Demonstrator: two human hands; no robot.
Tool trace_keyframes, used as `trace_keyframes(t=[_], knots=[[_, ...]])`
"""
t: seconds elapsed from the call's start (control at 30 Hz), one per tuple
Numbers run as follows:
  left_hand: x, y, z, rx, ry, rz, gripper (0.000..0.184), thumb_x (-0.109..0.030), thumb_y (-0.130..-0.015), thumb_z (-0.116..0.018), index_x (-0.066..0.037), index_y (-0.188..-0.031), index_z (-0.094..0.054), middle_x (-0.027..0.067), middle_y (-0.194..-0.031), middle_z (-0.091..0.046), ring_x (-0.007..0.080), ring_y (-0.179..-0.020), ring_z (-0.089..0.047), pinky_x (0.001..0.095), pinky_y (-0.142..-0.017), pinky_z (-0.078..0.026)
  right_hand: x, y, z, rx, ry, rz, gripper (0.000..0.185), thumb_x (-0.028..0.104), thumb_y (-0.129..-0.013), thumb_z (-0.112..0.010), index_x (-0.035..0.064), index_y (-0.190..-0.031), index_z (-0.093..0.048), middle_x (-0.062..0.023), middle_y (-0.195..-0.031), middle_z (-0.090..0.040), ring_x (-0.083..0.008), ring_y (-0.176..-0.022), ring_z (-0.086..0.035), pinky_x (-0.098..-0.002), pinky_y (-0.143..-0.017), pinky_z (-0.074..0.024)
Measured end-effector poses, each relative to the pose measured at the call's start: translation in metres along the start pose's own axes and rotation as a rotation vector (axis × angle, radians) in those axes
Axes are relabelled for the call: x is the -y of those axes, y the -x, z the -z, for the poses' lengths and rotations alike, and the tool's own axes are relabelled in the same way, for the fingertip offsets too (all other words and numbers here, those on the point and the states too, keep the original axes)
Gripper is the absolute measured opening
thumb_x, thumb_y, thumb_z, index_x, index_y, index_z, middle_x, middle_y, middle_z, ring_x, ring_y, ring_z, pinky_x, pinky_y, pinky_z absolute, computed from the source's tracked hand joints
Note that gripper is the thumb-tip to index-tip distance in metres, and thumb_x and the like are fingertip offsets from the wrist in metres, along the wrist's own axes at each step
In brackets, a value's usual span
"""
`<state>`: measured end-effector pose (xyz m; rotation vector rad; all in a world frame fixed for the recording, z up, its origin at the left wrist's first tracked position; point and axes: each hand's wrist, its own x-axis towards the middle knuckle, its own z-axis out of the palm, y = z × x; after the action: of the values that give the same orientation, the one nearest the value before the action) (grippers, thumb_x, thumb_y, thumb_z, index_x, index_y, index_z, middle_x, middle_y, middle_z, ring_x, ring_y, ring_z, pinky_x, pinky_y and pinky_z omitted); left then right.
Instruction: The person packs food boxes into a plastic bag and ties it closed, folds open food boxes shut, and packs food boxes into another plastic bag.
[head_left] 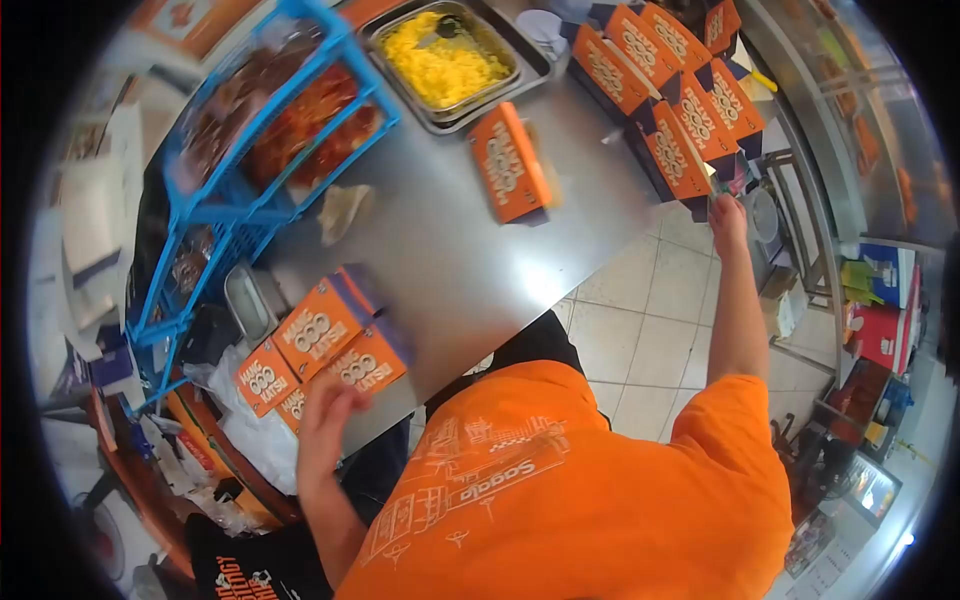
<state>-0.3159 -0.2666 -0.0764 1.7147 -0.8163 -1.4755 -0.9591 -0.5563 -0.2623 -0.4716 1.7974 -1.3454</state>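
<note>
My left hand [335, 410] hangs loosely curled over a group of orange "Mang Katsu" boxes [318, 330] at the left front of the steel table; its fingers are apart and hold nothing I can see. My right hand [729, 220] is stretched far to the right, its fingertips closed at the lower corner of the nearest orange box [678, 152] in a cluster of several at the table's right end. Exactly how the fingers grip it is too small to make out. Another orange box [507, 165] lies alone near the middle of the table, with something pale along its right side.
A metal tray of yellow shredded food [440, 60] with a dark utensil stands at the back. Blue crates [285, 130] holding bagged food rise at the left, beside a small metal container [248, 303]. A crumpled scrap [345, 212] lies near them. Tiled floor [630, 330] shows at the right.
</note>
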Motion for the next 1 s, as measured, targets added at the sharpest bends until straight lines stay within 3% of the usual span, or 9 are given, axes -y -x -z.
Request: trace_keyframes(t=[0.1,0.17,0.23,0.33,0.47,0.57,0.63,0.8,1.0], knots=[[-0.018,-0.113,-0.124,0.293,0.055,0.066,0.061,-0.012,-0.093,-0.058,-0.007,-0.144,-0.025,0.0139,-0.118,-0.056,0.024,-0.1,-0.061,0.0381,-0.088,-0.051,-0.028,-0.029,-0.025,0.199,-0.191,0.067,0.032,0.013,-0.084,-0.064,0.009,-0.108,-0.043,-0.0046,-0.101,-0.053,-0.0168,-0.098,-0.053,-0.0407,-0.084,-0.0469],[-0.011,-0.176,-0.19,0.187,0.121,0.24,0.066,-0.012,-0.092,-0.057,-0.007,-0.147,-0.02,0.0136,-0.122,-0.051,0.0252,-0.102,-0.06,0.0397,-0.087,-0.051,-0.025,-0.007,-0.056,-0.058,-0.158,0.075,0.037,0.011,-0.082,-0.067,0.009,-0.107,-0.04,-0.004,-0.094,-0.051,-0.0154,-0.092,-0.052,-0.0372,-0.083,-0.0469],[0.005,-0.236,-0.224,0.026,0.394,0.308,0.067,-0.01,-0.091,-0.055,-0.009,-0.147,-0.016,0.016,-0.126,-0.045,0.0265,-0.103,-0.059,0.0418,-0.09,-0.05,-0.042,-0.003,-0.056,-0.139,-0.172,0.098,0.042,0.008,-0.08,-0.069,0.0083,-0.109,-0.038,-0.0051,-0.094,-0.052,-0.0161,-0.089,-0.053,-0.0345,-0.081,-0.0473],[-0.016,-0.264,-0.255,-0.117,0.473,0.304,0.062,-0.007,-0.088,-0.05,-0.008,-0.143,-0.02,0.0162,-0.123,-0.044,0.0305,-0.103,-0.058,0.0447,-0.091,-0.05,-0.071,0.028,-0.047,0.038,0.011,0.179,0.042,0.005,-0.08,-0.069,0.006,-0.108,-0.038,-0.0088,-0.099,-0.054,-0.0186,-0.09,-0.056,-0.0324,-0.081,-0.0476],[-0.012,-0.27,-0.269,-0.046,0.61,0.202,0.056,-0.006,-0.087,-0.048,-0.007,-0.139,-0.025,0.0169,-0.122,-0.045,0.0335,-0.104,-0.057,0.0449,-0.091,-0.05,-0.054,0.1,-0.07,0.188,0.116,0.014,0.046,0.01,-0.079,-0.072,0.0019,-0.111,-0.04,-0.0134,-0.103,-0.057,-0.0201,-0.095,-0.058,-0.0324,-0.085,-0.048],[0.004,-0.257,-0.272,-0.13,0.472,0.325,0.053,-0.004,-0.086,-0.048,-0.005,-0.136,-0.029,0.0179,-0.124,-0.045,0.0338,-0.107,-0.057,0.0441,-0.092,-0.05,-0.061,0.081,-0.088,0.168,0.218,0.27,0.053,0.015,-0.078,-0.073,-0.0006,-0.116,-0.04,-0.0173,-0.105,-0.058,-0.0252,-0.097,-0.06,-0.0353,-0.088,-0.0481],[0.01,-0.242,-0.282,0.211,0.363,0.335,0.054,-0.004,-0.086,-0.05,-0.003,-0.136,-0.031,0.0193,-0.128,-0.045,0.0323,-0.112,-0.056,0.0446,-0.094,-0.049,-0.063,0.047,-0.102,0.072,0.307,0.318,0.059,0.017,-0.077,-0.072,-0.0025,-0.122,-0.038,-0.0208,-0.11,-0.058,-0.0303,-0.097,-0.061,-0.0368,-0.088,-0.0478],[0.011,-0.233,-0.343,0.402,0.387,0.446,0.052,-0.015,-0.09,-0.061,-0.002,-0.132,-0.035,0.0202,-0.13,-0.048,0.0334,-0.115,-0.055,0.0442,-0.097,-0.047,-0.029,0.027,-0.11,-0.015,0.313,0.203,0.06,0.015,-0.079,-0.071,-0.0027,-0.126,-0.038,-0.0212,-0.113,-0.059,-0.0295,-0.102,-0.06,-0.0358,-0.088,-0.0479],[0.03,-0.243,-0.401,0.165,0.347,0.255,0.055,-0.019,-0.091,-0.064,-0.002,-0.132,-0.031,0.0192,-0.127,-0.05,0.029,-0.105,-0.06,0.0424,-0.086,-0.054,-0.047,0.066,-0.096,0.365,0.262,0.157,0.05,0.006,-0.084,-0.066,-0.0039,-0.127,-0.043,-0.0183,-0.119,-0.06,-0.025,-0.105,-0.061,-0.0334,-0.087,-0.0497]])
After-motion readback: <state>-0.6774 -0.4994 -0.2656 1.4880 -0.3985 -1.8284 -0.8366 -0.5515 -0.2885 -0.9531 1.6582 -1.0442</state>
